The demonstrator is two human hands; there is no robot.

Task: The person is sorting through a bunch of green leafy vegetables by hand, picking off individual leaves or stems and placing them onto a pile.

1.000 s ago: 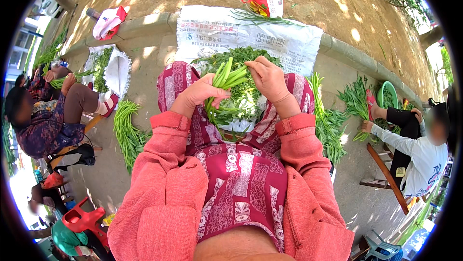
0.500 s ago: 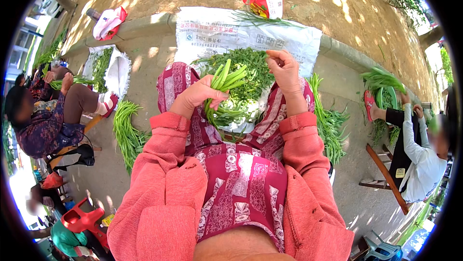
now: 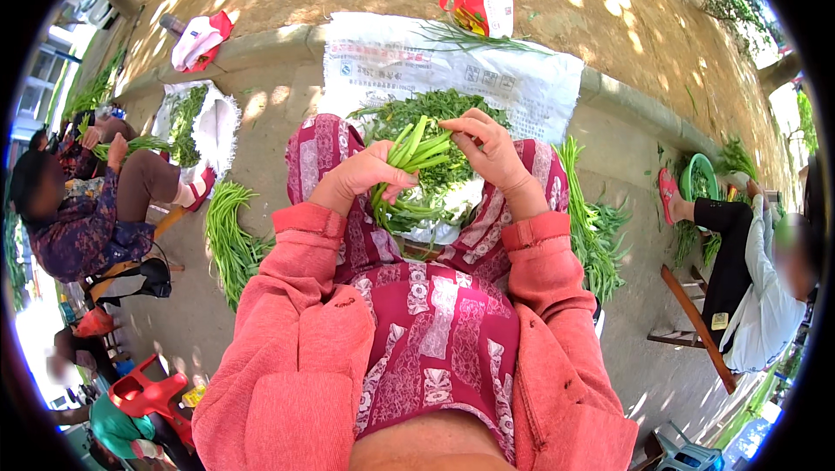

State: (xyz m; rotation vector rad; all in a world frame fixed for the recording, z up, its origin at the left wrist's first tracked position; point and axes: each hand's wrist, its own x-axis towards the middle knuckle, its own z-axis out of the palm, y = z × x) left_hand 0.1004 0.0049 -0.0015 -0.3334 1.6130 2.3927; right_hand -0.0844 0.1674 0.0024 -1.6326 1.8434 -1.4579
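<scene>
A bunch of long green leafy-vegetable stems (image 3: 421,147) is wrapped in the fingers of my left hand (image 3: 361,175), its cut-looking ends pointing up and to the right. My right hand (image 3: 491,149) is closed in a pinch at those ends, thumb and forefinger against the stem tips; just what sits between the fingertips is partly hidden. Beneath both hands, between my knees, lies a heap of loose green leaves and pieces (image 3: 465,107). It rests on a white woven sack (image 3: 539,93) spread on the ground.
Long-stemmed greens lie to my left (image 3: 230,240) and right (image 3: 600,240). A red-and-white bag (image 3: 487,6) stands beyond the sack, near a concrete kerb (image 3: 622,97). Seated people handle greens at left (image 3: 83,219) and right (image 3: 761,288). A red plastic stool (image 3: 148,393) is behind left.
My right hand has come down and left from above the leaf heap to the stem ends. The left hand still holds the bunch. At right, the seated person's hands and greens have lowered.
</scene>
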